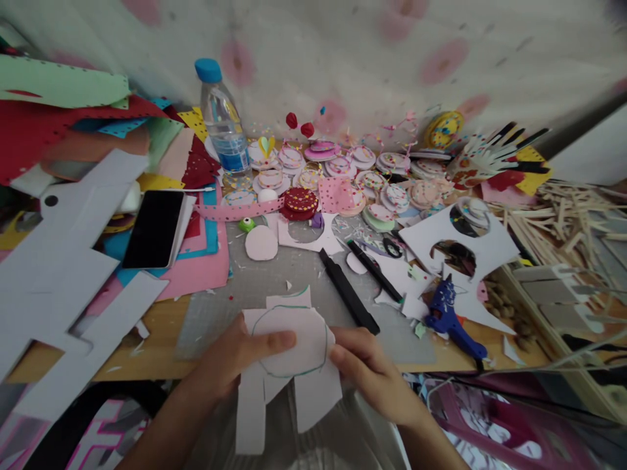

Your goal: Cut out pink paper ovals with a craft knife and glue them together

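Left hand [240, 352], right hand [365, 365]: clamped on card [307, 333] over desk [169, 320] front edge.
Line [284, 376]: should be kept flat and uncovered.

White card [307, 325] between fingers [356, 339]

Craft workspace, evidenced by blue glue gun [451, 320] right of the fingers [353, 335], grey mat [210, 320] ahead of them, coloured sheets [44, 140] leftward.
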Available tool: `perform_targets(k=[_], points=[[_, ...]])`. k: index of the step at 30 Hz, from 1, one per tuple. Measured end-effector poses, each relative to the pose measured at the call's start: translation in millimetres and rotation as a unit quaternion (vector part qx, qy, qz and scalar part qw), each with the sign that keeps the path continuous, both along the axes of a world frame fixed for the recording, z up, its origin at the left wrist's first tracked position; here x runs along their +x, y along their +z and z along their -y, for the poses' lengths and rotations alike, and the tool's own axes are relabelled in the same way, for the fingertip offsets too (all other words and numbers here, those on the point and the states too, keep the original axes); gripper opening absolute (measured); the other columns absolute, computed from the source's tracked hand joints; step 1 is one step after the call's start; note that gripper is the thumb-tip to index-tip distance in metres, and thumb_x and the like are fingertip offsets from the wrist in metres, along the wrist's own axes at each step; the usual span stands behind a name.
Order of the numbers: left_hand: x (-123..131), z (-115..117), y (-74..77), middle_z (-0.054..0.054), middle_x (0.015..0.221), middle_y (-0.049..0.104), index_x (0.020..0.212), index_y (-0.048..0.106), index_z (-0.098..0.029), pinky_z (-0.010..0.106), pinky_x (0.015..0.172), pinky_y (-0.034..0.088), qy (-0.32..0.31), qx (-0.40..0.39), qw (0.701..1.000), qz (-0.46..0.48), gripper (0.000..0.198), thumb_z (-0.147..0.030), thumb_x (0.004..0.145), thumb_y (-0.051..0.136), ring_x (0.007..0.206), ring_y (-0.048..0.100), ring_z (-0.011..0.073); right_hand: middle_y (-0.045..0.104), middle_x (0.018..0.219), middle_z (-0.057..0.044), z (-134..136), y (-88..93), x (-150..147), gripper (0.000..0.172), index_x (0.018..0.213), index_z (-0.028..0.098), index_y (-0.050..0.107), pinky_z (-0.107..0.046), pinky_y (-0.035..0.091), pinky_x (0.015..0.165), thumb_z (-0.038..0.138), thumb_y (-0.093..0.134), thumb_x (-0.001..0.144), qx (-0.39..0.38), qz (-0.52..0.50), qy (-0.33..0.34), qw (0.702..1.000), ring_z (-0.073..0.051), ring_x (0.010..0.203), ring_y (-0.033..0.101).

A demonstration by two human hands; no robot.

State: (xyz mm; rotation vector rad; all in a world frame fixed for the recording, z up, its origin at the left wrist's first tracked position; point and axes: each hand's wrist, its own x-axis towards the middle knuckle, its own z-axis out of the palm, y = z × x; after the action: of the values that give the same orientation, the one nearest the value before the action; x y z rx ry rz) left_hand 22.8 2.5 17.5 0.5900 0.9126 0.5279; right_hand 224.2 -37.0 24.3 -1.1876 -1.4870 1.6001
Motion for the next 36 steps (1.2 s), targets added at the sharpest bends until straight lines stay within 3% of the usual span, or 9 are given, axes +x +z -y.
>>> perform_targets(k=[6, 14, 26, 31, 33, 36], points=[[3.3, 5.2, 3.0, 0.004, 0.065, 0.068, 0.086, 0.073, -0.012, 0.019, 0.049, 0.044, 0.008, -0.018, 0.999, 0.026, 0.03, -0.032, 0.066, 0.082, 0.054, 0.059, 0.0126, 0.035, 0.058, 0.004, 3.0, 0.1, -1.7, 0.044, 0.065, 0.021, 0.043, -0.023, 0.025, 0.046, 0.051, 0.039, 0.097, -0.016, -0.047, 0.004, 0.999, -0.01, 0.05, 0.031], [4.6, 8.6, 0.6, 0.009, 0.073, 0.07, 0.092, 0.074, -0.009, 0.022, 0.055, 0.047, -0.019, -0.07, 0.995, 0.076, 0.039, -0.034, 0.063, 0.083, 0.062, 0.062, 0.0163, 0.039, 0.051, 0.005, 11.7, -11.4, -3.9, 0.049, 0.063, 0.019, 0.044, -0.021, 0.025, 0.042, 0.055, 0.04, 0.096, -0.036, -0.12, -0.004, 0.992, -0.008, 0.045, 0.037], [9.3, 11.6, -10.4, 0.01, 0.071, 0.071, 0.088, 0.075, -0.009, 0.022, 0.055, 0.05, 0.016, -0.128, 0.988, 0.084, 0.042, -0.035, 0.057, 0.087, 0.06, 0.062, 0.0157, 0.035, 0.053, 0.006, 19.2, -29.8, -13.2, 0.049, 0.066, 0.018, 0.047, -0.02, 0.023, 0.042, 0.059, 0.046, 0.092, -0.08, -0.196, -0.063, 0.975, -0.008, 0.046, 0.029], [14.2, 6.9, -12.5, 0.008, 0.069, 0.071, 0.08, 0.074, -0.01, 0.022, 0.054, 0.051, 0.056, -0.106, 0.992, 0.05, 0.036, -0.034, 0.057, 0.087, 0.059, 0.064, 0.0163, 0.037, 0.054, 0.005, 9.8, -41.3, -10.0, 0.049, 0.065, 0.018, 0.048, -0.02, 0.026, 0.043, 0.059, 0.046, 0.092, -0.075, -0.182, -0.083, 0.977, -0.009, 0.047, 0.032], [13.9, 4.4, -11.0, 0.005, 0.069, 0.071, 0.083, 0.074, -0.012, 0.022, 0.051, 0.05, 0.078, -0.081, 0.993, 0.024, 0.032, -0.033, 0.061, 0.086, 0.057, 0.063, 0.0154, 0.041, 0.055, 0.004, 4.3, -39.7, -4.2, 0.048, 0.068, 0.017, 0.053, -0.02, 0.028, 0.043, 0.061, 0.051, 0.089, -0.07, -0.175, -0.069, 0.98, -0.009, 0.048, 0.035], [10.6, 0.8, -7.6, 0.005, 0.072, 0.072, 0.087, 0.072, -0.014, 0.024, 0.053, 0.051, 0.08, -0.043, 0.996, 0.004, 0.03, -0.033, 0.066, 0.082, 0.06, 0.064, 0.0166, 0.048, 0.058, 0.002, -1.6, -30.0, 4.7, 0.042, 0.077, 0.014, 0.062, -0.02, 0.034, 0.044, 0.056, 0.06, 0.085, -0.047, -0.152, 0.005, 0.987, -0.009, 0.049, 0.042]])
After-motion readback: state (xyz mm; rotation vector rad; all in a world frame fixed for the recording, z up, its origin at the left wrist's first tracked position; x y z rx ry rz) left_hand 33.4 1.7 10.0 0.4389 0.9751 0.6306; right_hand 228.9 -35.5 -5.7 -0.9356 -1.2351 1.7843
